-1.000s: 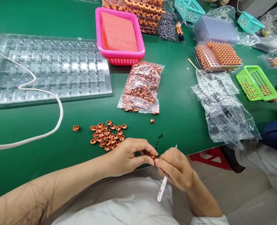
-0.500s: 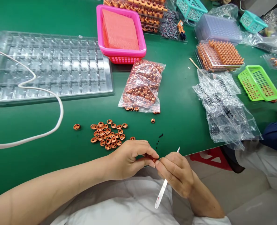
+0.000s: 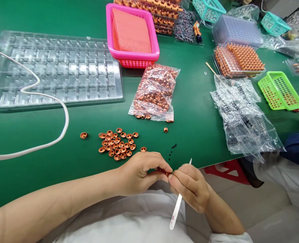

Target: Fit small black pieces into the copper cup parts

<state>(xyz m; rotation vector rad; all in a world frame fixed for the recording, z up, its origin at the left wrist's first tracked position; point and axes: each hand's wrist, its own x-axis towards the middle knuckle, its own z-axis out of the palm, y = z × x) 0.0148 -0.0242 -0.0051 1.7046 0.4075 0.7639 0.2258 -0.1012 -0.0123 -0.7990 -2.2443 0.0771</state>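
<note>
Tweezers (image 3: pixel 176 211) are held in the right hand (image 3: pixel 189 187), kinda slanted, tip poking out past the knuckles. A small copper-coloured part (image 3: pixel 168 174) is pinched by the left hand (image 3: pixel 141 172) and touched by the right one's fingertips too, mostly hidden. It's all done right over the edge of the green bench (image 3: pixel 38 175). A loose pile of copper-coloured cups (image 3: pixel 115 144) is spread near the left hand, and tiny black bits (image 3: pixel 172 152) are scattered just beyond both hands. A stuffed clear bag (image 3: pixel 155 92) is seen farther back, beside the pink basket (image 3: pixel 132 55).
</note>
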